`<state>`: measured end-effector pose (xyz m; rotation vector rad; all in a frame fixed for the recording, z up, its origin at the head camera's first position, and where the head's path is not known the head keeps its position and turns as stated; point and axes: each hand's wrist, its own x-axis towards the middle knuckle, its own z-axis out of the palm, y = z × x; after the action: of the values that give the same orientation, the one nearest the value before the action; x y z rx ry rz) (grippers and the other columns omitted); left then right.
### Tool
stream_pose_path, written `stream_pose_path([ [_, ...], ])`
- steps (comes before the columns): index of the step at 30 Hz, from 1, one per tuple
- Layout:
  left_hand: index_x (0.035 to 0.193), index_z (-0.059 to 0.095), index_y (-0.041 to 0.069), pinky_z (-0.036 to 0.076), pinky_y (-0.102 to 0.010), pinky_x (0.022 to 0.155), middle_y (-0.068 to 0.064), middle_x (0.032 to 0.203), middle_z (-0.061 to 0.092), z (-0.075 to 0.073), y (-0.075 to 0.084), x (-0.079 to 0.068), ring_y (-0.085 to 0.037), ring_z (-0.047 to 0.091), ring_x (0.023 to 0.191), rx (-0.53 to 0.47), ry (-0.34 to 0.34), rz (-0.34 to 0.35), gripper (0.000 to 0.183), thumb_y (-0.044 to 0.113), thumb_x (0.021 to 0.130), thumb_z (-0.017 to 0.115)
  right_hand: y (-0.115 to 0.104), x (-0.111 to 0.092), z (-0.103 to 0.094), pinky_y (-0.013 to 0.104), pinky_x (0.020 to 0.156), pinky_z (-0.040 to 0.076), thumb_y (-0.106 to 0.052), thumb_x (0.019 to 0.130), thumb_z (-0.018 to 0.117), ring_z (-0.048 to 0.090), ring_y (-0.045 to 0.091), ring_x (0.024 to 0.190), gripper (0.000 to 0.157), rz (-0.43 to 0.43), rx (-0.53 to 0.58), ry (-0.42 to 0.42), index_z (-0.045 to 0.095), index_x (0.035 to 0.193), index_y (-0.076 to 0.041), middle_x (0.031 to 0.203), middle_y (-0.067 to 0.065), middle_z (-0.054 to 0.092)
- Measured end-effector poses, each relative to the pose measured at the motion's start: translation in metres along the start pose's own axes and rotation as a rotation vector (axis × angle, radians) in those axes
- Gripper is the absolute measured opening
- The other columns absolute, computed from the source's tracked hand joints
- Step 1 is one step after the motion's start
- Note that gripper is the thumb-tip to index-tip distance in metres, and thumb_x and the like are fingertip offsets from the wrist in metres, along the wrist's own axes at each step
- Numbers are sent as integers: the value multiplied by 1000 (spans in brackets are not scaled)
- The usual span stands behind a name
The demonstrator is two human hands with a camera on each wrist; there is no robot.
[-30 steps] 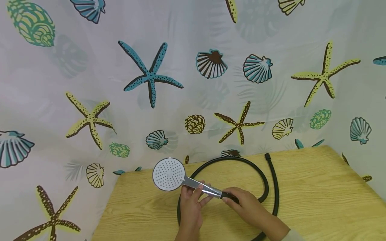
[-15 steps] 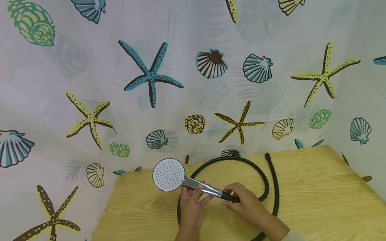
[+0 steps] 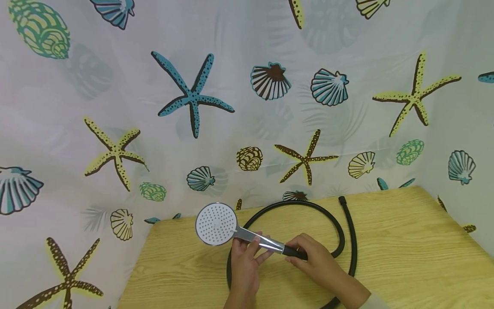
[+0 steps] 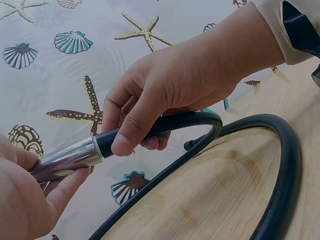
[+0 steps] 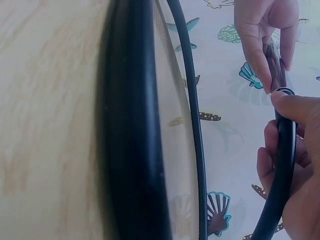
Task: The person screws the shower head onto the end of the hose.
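Observation:
My left hand grips the chrome handle of a shower head, whose round white spray face, dotted with nozzles, is turned toward the head camera. At the handle's lower end, a black hose meets the chrome, with the hose's end piece right at the handle's rim. My right hand pinches the hose just behind that joint, thumb on one side and fingers on the other. In the left wrist view the chrome handle lies in line with the hose. The left palm hides part of the handle.
The hose loops over the wood-grain table, and its free end lies near the back edge. Behind and at both sides hangs a pale curtain printed with starfish and shells.
The right hand's fingers lift and loosen from the hose half a second ago, then close on it again by the joint. The left hand and shower head stay in place.

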<state>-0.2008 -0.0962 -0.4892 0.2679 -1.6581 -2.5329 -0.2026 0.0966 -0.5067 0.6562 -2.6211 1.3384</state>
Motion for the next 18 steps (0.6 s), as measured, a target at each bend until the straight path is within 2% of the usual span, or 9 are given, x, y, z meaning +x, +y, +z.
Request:
stream_pose_path([
  [18,138,36,9,61,-46,86,-22,128,53,-1,0,0,-29,67,109,2,8,-4,44,9,98,54,-1,-1,1,16,75,57,-25,86,73,58,-1,85,25,-7,17,2,62,108,-27,99,-18,58],
])
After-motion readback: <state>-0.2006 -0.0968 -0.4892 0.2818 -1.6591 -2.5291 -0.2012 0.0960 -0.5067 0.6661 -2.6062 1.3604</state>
